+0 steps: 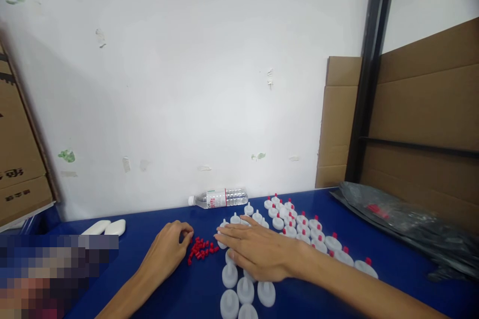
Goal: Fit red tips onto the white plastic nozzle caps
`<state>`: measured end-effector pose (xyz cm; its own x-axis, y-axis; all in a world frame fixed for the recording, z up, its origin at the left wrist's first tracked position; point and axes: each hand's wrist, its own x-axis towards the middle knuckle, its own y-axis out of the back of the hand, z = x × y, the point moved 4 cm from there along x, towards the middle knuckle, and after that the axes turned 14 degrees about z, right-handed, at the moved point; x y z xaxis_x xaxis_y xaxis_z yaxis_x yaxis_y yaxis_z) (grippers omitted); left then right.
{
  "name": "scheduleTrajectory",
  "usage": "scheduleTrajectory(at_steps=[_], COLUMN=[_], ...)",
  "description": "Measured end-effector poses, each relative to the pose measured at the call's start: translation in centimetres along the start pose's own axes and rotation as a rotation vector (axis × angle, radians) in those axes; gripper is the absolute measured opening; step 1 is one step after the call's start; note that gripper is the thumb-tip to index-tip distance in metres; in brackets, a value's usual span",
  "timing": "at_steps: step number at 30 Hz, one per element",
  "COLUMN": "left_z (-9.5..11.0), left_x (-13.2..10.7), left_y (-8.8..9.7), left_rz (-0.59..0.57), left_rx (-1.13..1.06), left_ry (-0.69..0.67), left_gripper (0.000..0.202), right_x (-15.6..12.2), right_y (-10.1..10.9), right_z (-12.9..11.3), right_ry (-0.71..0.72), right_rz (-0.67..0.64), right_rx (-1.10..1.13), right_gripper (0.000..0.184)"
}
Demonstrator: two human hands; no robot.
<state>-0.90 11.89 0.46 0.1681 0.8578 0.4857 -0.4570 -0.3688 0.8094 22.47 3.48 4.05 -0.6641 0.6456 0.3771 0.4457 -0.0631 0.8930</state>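
Note:
My left hand (167,250) rests on the blue table (157,284) with its fingers curled at the edge of a small heap of red plugs (202,249); I cannot make out anything between the fingertips. My right hand (258,251) lies flat, fingers stretched out leftward, over several white plastic caps (239,291) without red tips. Behind and to the right of it stand several white caps fitted with red tips (299,224).
A plastic water bottle (219,198) lies against the white wall. Two white oblong objects (107,228) lie at the left. Black plastic bags (404,219) and cardboard sheets (422,109) fill the right side; a cardboard box (18,159) stands at the left.

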Motion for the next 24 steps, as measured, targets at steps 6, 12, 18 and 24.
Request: scheduleTrajectory(at_steps=[6, 12, 18, 24], left_z=[0.2, 0.6, 0.5, 0.5], left_x=[0.0, -0.2, -0.2, -0.3], left_y=[0.1, 0.4, 0.3, 0.3], left_rz=[-0.005, 0.003, 0.004, 0.001], left_rx=[0.000, -0.004, -0.010, -0.013], left_ry=[0.001, -0.005, 0.007, 0.018], left_gripper=[0.032, 0.034, 0.031, 0.030], right_x=[0.0, 0.1, 0.1, 0.3], right_y=[-0.2, 0.0, 0.0, 1.1], right_z=[-0.2, -0.1, 0.2, 0.2], right_ry=[0.007, 0.000, -0.005, 0.017], right_rz=[0.001, -0.008, -0.013, 0.024], right_rx=[0.010, -0.006, -0.031, -0.093], right_gripper=[0.053, 0.053, 0.053, 0.050])
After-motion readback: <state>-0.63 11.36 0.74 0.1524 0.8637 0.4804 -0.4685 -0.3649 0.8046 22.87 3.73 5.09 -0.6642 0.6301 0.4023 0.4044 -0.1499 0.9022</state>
